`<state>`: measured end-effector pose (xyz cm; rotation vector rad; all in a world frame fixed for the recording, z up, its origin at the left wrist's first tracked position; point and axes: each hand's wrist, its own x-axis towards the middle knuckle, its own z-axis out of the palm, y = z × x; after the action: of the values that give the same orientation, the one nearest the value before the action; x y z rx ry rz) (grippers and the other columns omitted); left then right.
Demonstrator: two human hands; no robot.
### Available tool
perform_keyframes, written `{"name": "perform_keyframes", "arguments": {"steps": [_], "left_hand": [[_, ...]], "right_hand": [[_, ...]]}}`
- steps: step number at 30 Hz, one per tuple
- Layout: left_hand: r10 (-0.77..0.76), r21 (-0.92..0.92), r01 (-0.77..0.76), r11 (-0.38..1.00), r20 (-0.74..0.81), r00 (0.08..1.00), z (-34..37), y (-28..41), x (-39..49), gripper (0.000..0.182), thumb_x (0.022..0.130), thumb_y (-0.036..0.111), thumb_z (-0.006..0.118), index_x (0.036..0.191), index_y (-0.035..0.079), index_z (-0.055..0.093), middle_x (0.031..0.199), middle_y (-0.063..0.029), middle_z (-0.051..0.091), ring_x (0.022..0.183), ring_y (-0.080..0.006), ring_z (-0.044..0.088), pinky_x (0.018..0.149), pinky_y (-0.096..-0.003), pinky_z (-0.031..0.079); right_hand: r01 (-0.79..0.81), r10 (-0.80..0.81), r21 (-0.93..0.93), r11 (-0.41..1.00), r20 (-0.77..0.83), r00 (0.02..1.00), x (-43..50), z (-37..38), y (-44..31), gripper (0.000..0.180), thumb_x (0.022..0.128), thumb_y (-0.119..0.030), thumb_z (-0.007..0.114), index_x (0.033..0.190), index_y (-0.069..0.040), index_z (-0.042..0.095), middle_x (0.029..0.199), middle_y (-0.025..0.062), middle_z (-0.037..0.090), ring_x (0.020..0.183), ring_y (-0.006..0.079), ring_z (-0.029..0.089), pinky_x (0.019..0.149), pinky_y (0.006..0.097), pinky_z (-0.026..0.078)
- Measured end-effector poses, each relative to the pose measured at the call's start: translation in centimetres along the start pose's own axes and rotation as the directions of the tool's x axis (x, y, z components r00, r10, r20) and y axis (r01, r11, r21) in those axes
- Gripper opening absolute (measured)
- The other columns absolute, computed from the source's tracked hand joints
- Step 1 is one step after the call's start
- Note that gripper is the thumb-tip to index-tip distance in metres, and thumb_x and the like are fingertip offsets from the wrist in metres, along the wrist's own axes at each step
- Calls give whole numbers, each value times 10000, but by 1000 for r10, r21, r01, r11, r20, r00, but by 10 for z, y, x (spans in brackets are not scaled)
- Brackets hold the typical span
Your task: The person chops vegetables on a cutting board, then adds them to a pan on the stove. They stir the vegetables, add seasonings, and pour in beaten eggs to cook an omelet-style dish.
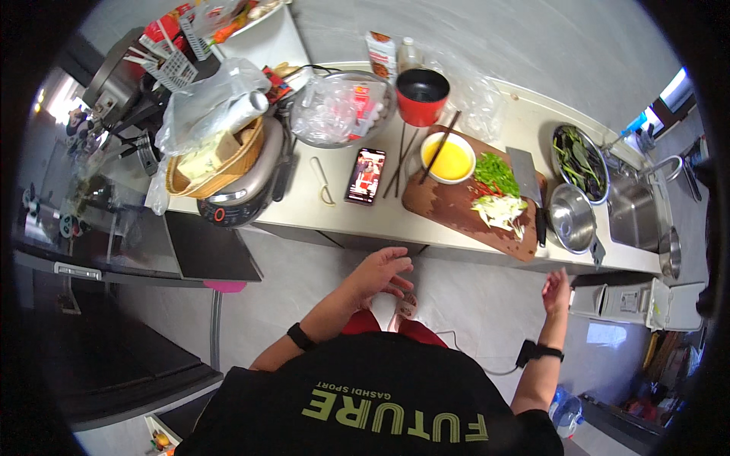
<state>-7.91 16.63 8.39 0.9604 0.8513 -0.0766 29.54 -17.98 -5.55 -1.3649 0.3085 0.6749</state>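
Note:
My left hand (383, 275) hangs in front of the counter's edge with fingers apart and loosely curled, holding nothing. Farther right, my right hand (555, 292) is below the front edge near the white bin, seen side-on and apparently empty. On the counter, a wooden cutting board (439, 206) carries a bowl of beaten egg (449, 158) with chopsticks (440, 147) laid across it. Beside the bowl are chopped green peppers (497, 174), a few red pepper strips (488, 187) and sliced pale vegetable (499, 211). A cleaver (523, 171) lies along the board's right side.
A steel bowl (572, 219), a colander of leafy greens (580, 162) and the sink (634, 211) are right. A lit phone (365, 175), peeler (323, 181), red pot (422, 98), bagged eggs (342, 111) and wicker basket (214, 174) on an electric cooker (239, 214) stand left.

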Motion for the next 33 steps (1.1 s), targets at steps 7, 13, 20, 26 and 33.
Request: {"name": "perform_keyframes", "arguments": {"steps": [7, 13, 20, 26, 33], "left_hand": [[-24, 54, 20, 998, 62, 998, -48, -21, -16, 612, 940, 295, 568, 1420, 11, 315, 1223, -169, 567, 869, -234, 667, 692, -336, 548], [10, 104, -30, 994, 180, 984, -91, -35, -40, 584, 953, 305, 548, 1403, -3, 336, 1213, -188, 569, 865, -228, 667, 693, -327, 554], [-140, 296, 22, 955, 385, 912, -80, -49, -44, 575, 953, 292, 558, 1381, -26, 343, 1219, -192, 565, 846, -234, 672, 685, -321, 560], [-61, 378, -121, 918, 435, 898, -68, -45, -32, 570, 949, 276, 564, 1391, -9, 343, 1204, -165, 562, 849, -226, 672, 673, -320, 546], [132, 358, -231, 905, 279, 951, -105, -40, -42, 548, 946, 251, 566, 1387, 0, 359, 1186, -166, 555, 831, -222, 667, 654, -317, 543]], "right_hand": [[-184, 91, -298, 937, -300, 950, -101, 0, 120, 399, 887, -302, 615, 1183, -45, 539, 943, 89, 617, 627, 147, 533, 478, 269, 443], [-193, 33, -431, 882, -352, 935, -206, 41, 203, 293, 821, -136, 661, 1087, -24, 607, 761, 37, 585, 557, 122, 513, 450, 260, 437], [-169, -82, -538, 826, -411, 908, -306, 53, 261, 337, 796, -151, 700, 1087, 6, 633, 766, 73, 626, 560, 139, 570, 468, 283, 489], [-244, 32, -444, 862, -434, 900, -374, 27, 307, 289, 840, -214, 652, 1021, 10, 627, 752, 67, 627, 552, 139, 569, 448, 279, 471], [-231, 64, -484, 844, -338, 939, -408, 2, 363, 183, 881, -169, 610, 900, 10, 635, 681, 56, 602, 487, 129, 537, 429, 278, 452]]}}
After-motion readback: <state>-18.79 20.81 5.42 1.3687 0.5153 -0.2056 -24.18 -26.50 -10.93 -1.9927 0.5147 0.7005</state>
